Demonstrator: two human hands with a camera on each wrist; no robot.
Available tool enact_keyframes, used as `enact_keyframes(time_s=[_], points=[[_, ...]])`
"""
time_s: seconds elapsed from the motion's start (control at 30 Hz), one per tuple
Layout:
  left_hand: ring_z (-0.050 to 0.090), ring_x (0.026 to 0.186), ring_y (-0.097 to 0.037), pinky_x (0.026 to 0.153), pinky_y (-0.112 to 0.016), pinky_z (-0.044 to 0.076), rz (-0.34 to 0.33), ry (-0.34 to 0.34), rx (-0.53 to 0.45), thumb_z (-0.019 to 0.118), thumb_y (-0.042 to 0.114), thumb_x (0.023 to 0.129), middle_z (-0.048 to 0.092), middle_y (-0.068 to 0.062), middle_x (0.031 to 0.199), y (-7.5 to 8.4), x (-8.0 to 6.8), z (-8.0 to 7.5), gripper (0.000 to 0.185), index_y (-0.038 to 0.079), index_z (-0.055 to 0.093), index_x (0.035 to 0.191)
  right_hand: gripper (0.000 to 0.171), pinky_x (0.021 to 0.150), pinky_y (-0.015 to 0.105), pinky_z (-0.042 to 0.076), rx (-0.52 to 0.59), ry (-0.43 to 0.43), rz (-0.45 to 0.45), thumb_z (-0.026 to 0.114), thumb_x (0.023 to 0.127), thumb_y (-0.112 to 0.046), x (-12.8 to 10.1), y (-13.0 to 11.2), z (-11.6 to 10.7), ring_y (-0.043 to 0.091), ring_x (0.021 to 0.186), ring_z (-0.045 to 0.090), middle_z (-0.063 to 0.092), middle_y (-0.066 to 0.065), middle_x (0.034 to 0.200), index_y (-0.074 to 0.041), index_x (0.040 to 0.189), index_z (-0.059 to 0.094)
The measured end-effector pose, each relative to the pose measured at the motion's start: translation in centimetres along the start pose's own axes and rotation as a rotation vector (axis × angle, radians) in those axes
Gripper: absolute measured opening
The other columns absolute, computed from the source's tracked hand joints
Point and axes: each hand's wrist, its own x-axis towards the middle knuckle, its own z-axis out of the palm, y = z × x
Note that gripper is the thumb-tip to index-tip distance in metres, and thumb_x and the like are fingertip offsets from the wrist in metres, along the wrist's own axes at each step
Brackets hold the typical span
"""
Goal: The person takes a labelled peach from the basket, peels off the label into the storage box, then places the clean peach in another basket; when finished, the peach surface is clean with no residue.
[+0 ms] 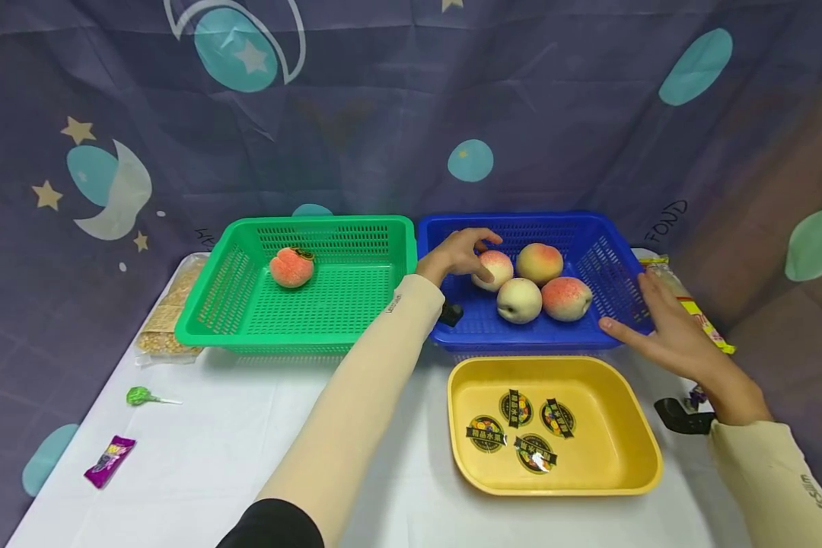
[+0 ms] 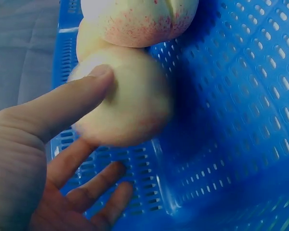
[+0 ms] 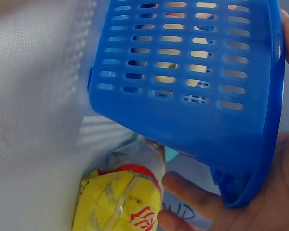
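My left hand (image 1: 455, 255) loosely cups the peach (image 1: 495, 269) at 9 o'clock; my right hand (image 1: 664, 331), fingers straight, steadies the basket (image 1: 520, 335), so I grip softly.

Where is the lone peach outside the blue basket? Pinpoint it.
In the head view, the peach lies alone in the green basket, far-left corner, left of the blue basket.

Evenly and softly lit from above in the head view, with faint shadows under the green basket (image 1: 294, 285) and blue basket (image 1: 520, 335) on the white tablecloth (image 1: 246, 441). Bent outward at the edges by the wide lens, dimmer toward the far right corner. Sharp in the middle. Tinted blue and soft at close range in the left wrist view, peach (image 2: 130, 103) slightly blurred. Washed out and blurred along the left of the right wrist view.
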Motion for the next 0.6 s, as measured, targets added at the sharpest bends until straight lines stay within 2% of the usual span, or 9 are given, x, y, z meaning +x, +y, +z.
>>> enact_keyframes(time_s=[0.13,0.37,0.47,0.6], points=[[0.056,0.131,-0.026,0.104,-0.033,0.051,-0.013,-0.002,-0.025,0.083,0.006,0.083,0.060,-0.011,0.142,0.1,-0.2,-0.2,0.071,0.016,0.054,0.147,0.106,0.106,0.086,0.011,-0.006,-0.005,0.009,0.058,0.098,-0.051,0.1,-0.2,-0.1,0.059,0.151,-0.005,-0.020,0.020,0.168,-0.006,0.162,-0.012],[0.053,0.136,-0.026,0.107,-0.035,0.050,-0.015,-0.011,0.012,0.081,0.009,0.086,0.058,-0.012,0.146,0.3,-1.2,-1.0,0.066,0.015,0.055,0.146,0.105,0.108,0.085,0.009,0.005,-0.002,0.000,0.058,0.098,-0.052,0.2,-0.7,0.1,0.057,0.152,-0.006,-0.020,0.019,0.169,-0.007,0.162,-0.013],[0.046,0.142,-0.028,0.111,-0.037,0.046,-0.005,-0.025,0.065,0.078,0.015,0.090,0.053,-0.012,0.151,1.1,-1.8,-1.4,0.063,0.018,0.053,0.148,0.105,0.108,0.085,0.008,0.014,-0.003,0.000,0.058,0.098,-0.052,0.1,-0.6,0.1,0.057,0.152,-0.007,-0.020,0.020,0.168,-0.008,0.162,-0.013],[0.038,0.148,-0.027,0.116,-0.039,0.041,0.059,-0.020,0.142,0.073,0.026,0.095,0.047,-0.009,0.157,2.8,-3.3,-2.2,0.059,0.023,0.051,0.150,0.106,0.107,0.085,0.006,0.014,-0.007,0.010,0.058,0.098,-0.051,-0.5,-0.3,-0.1,0.058,0.151,-0.009,-0.022,0.019,0.168,-0.007,0.161,-0.014]])
